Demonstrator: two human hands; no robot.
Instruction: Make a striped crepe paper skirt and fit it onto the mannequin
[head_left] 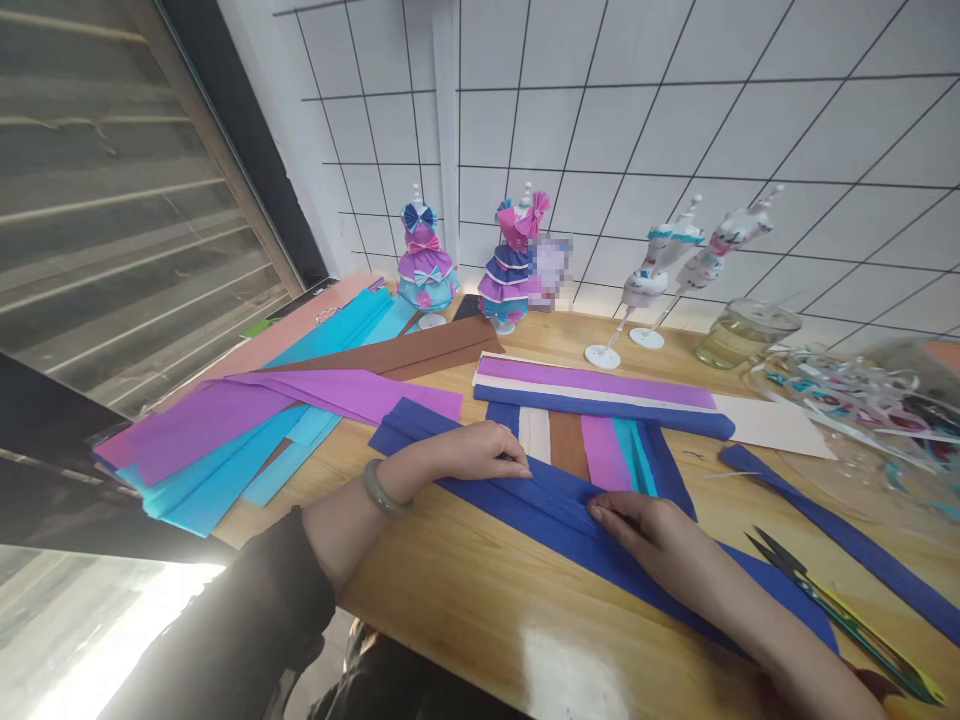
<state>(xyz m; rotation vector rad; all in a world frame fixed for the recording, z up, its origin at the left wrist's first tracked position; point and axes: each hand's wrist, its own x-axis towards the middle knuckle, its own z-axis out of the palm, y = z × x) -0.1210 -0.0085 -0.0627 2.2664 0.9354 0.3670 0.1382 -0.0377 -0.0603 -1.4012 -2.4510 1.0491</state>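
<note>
A long dark blue crepe paper strip (559,505) lies folded across the wooden table (480,610). My left hand (480,452) rests on its upper part with the fingers curled and pressed down on the paper. My right hand (645,530) lies on the same strip a little lower, fingers together, fingertips pinching or pressing a fold. A green bangle (379,490) sits on my left wrist. Under the blue strip lie short white, brown, purple and teal paper strips (592,445).
Purple, light blue and brown paper sheets (247,430) fan out at the left. Scissors (832,605) lie at the right beside another blue strip (847,535). Dressed mini mannequins (424,265) and bare ones (652,280) stand by the gridded wall, with a glass jar (742,335).
</note>
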